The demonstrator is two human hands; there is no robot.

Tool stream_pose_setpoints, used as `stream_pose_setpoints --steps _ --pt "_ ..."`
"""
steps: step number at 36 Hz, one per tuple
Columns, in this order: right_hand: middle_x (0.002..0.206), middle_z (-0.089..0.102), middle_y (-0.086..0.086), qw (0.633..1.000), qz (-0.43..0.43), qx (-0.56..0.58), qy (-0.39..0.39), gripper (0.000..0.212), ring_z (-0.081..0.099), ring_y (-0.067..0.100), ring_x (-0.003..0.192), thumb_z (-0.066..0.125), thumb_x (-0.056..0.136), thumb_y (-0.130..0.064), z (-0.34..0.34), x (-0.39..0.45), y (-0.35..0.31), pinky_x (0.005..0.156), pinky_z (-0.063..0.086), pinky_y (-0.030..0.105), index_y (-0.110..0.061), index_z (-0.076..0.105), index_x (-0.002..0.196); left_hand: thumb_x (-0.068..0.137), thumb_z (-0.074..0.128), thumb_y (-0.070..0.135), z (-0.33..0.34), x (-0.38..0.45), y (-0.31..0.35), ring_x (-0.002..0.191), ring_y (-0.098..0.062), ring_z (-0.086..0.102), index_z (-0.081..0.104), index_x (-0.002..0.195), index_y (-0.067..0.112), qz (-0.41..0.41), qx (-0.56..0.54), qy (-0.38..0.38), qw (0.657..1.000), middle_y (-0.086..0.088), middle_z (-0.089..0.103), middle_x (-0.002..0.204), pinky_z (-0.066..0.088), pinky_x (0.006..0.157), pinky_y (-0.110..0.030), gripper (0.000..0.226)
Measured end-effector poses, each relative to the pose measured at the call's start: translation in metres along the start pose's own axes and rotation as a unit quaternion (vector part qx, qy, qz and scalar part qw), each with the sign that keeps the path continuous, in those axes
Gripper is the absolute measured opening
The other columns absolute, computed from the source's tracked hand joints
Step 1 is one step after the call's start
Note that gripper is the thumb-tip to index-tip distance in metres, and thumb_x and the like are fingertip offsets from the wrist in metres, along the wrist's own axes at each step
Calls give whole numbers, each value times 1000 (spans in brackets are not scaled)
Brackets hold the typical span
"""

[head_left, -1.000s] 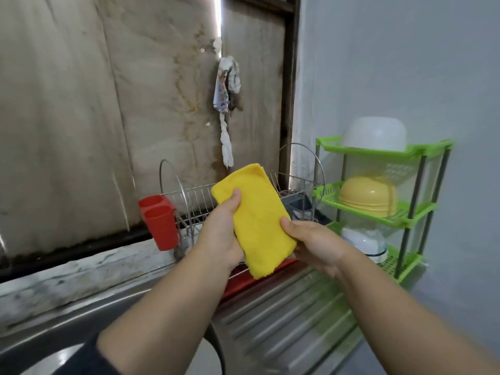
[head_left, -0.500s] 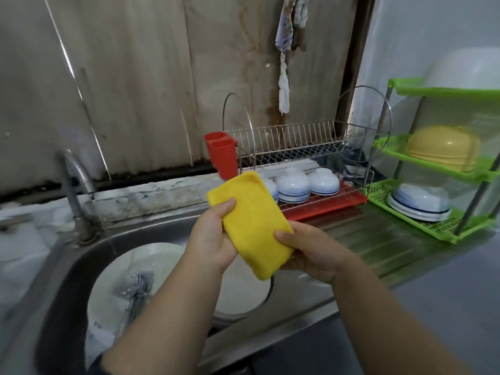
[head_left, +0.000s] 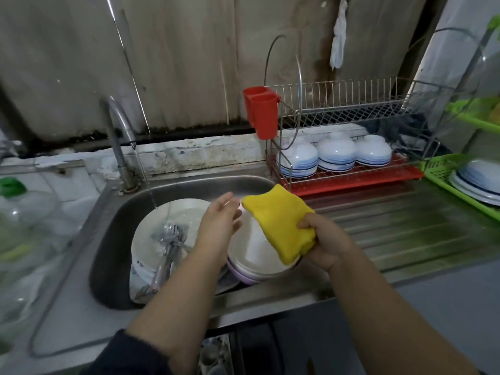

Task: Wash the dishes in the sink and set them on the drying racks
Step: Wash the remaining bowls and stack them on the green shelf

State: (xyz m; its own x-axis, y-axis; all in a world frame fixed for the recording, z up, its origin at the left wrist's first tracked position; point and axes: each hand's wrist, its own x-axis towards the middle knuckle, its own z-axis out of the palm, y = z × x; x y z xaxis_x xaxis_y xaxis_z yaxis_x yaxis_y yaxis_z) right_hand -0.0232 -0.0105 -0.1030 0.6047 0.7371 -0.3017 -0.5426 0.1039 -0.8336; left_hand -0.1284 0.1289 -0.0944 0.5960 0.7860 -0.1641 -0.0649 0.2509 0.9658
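Observation:
My right hand [head_left: 323, 240] grips a folded yellow cloth [head_left: 281, 220] over the right side of the steel sink [head_left: 113, 220]. My left hand [head_left: 220, 219] hovers just left of the cloth with fingers relaxed, not touching it. In the sink lie a white plate [head_left: 151, 234] with cutlery [head_left: 169, 247] under running water, and a stack of plates [head_left: 254, 255] partly hidden by my hands. A wire drying rack [head_left: 349, 104] on a red tray holds upturned white and blue bowls [head_left: 335, 155]. A green rack [head_left: 443, 171] at the right holds more dishes.
The tap [head_left: 119, 125] stands at the sink's back left, with water running. A red cutlery cup [head_left: 261, 112] hangs on the wire rack's left end. A clear bottle with a green cap [head_left: 12, 186] sits at the far left. The ribbed drainboard [head_left: 405, 226] lies to the right of the sink.
My view has swung down and left from the racks to the sink. My left hand has let go of the yellow cloth, which only my right hand holds now.

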Motion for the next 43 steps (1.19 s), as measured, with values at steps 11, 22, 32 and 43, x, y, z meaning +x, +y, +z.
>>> stream_pose_setpoints --steps 11,22,32,43 --pt "87 64 8 991 -94 -52 84 42 59 25 77 31 87 13 3 15 33 71 47 35 -17 56 103 86 55 18 -18 14 -68 114 -32 53 52 128 12 -30 385 99 917 -18 55 126 41 92 -30 42" --pt "84 64 -4 979 -125 -117 109 45 59 13 75 37 89 11 2 12 43 64 48 28 -28 57 100 92 41 15 -20 14 -73 110 -32 55 56 124 14 -16 427 96 899 -12 56 125 44 87 -35 36" --pt "78 63 -4 973 -134 -133 136 48 58 20 76 39 87 9 2 15 46 81 49 41 -35 58 80 100 35 23 -22 14 -72 108 -37 54 56 126 13 -8 461 98 882 -15 53 127 43 87 -37 36" --pt "87 64 1 982 -107 -75 133 46 59 23 81 36 87 10 2 14 43 74 49 35 -30 57 91 102 30 21 -20 8 -66 98 -36 53 56 123 9 32 462 113 879 -16 46 124 37 79 -33 36"
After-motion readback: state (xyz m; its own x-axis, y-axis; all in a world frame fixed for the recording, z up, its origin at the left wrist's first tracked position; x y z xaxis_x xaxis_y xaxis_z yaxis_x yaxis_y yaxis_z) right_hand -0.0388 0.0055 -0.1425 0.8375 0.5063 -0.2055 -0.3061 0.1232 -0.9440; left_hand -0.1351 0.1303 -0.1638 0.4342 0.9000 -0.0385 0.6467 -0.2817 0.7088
